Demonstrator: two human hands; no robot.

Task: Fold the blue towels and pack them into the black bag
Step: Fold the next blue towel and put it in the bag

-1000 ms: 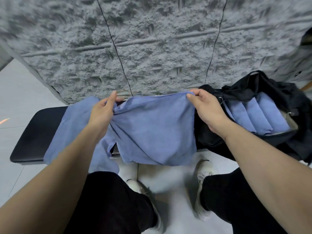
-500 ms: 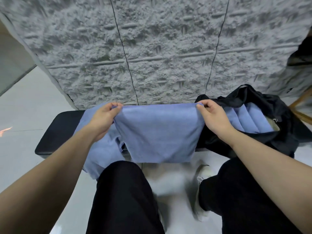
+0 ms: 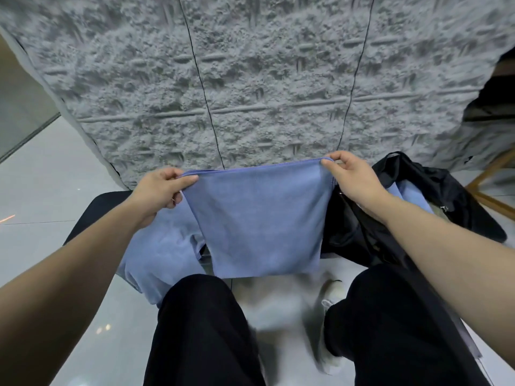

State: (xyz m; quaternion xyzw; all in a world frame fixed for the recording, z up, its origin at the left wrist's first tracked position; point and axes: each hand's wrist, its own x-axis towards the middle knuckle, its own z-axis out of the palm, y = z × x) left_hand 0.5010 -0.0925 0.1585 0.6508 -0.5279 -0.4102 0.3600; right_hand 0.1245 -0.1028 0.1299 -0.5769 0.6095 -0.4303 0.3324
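Note:
A blue towel (image 3: 259, 218) hangs stretched in the air in front of me. My left hand (image 3: 161, 190) pinches its top left corner and my right hand (image 3: 352, 179) pinches its top right corner. Behind it a second blue towel (image 3: 164, 254) lies loose over the black bench (image 3: 94, 215) and droops off its front edge. The open black bag (image 3: 434, 190) sits at the right end of the bench, with folded blue towels (image 3: 409, 196) partly showing inside behind my right wrist.
A rough grey wall panel (image 3: 250, 93) rises right behind the bench. My legs in black trousers (image 3: 200, 330) and a white shoe (image 3: 331, 296) are below the towel. A wooden frame (image 3: 490, 185) stands at the far right on the pale tiled floor.
Both hands have lifted the towel higher and pulled it taut, clear of the second towel. The view has tilted up and my left knee has come forward.

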